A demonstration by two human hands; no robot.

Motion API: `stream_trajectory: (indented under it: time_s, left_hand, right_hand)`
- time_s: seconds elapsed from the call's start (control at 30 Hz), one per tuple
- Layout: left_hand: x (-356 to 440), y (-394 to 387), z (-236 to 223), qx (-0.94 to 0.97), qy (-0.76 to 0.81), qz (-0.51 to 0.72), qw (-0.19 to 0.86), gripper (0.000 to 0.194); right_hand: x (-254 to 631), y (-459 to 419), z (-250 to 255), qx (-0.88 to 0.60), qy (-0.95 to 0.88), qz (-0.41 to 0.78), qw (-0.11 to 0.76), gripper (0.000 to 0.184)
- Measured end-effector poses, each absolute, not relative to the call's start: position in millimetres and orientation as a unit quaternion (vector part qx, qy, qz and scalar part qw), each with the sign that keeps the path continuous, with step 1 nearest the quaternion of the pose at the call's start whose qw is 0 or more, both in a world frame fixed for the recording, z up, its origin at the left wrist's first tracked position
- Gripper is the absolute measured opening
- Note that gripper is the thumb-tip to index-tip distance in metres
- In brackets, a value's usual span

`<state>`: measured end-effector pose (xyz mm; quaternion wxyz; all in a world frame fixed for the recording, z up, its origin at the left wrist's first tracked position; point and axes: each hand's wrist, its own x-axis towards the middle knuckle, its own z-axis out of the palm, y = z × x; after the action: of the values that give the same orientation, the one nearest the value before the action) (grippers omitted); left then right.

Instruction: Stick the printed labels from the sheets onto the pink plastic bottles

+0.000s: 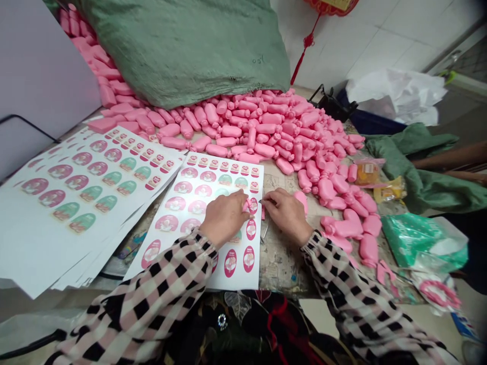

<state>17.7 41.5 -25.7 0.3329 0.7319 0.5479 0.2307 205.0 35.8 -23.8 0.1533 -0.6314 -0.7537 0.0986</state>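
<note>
Where the hands meet: over the right edge of a printed sticker sheet [236, 278], on the worktop [279, 268].
Left hand [224, 218]: fingers drawn narrow, apparently pinching a small pink piece [247, 205].
Right hand [287, 215]: fingers drawn narrow just beside that piece; anything they hold is too small to tell.
Sheets: one under the hands, plus a fanned stack of sticker sheets [49, 228] to its left.
Pink plastic bottles [262, 133]: too many to count, heaped beyond the sheets.
Green woven sack [182, 50]: one, resting against the heap.
Yellow packets [388, 190]: two, right of the heap.
</note>
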Motion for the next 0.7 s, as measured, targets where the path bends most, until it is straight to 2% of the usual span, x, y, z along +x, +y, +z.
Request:
stream_trajectory:
  time_s: [0.3,0.47,0.57,0.7]
  left_hand:
    - [17,48,-26,0.708,0.542,0.228,0.391,0.030]
    - [17,49,-20,0.763,0.538,0.147,0.326,0.039]
    - [18,51,-16,0.794,0.532,0.094,0.279,0.043]
    - [18,56,-14,0.811,0.524,0.050,0.255,0.050]
  right_hand:
    - [211,38,-30,-0.627,-0.730,0.185,0.200,0.013]
    - [205,35,-51,-0.656,-0.646,0.263,0.288,0.016]
    - [199,32,-54,-0.674,-0.632,0.234,0.303,0.017]
    - [198,32,-43,-0.662,-0.674,0.181,0.272,0.018]
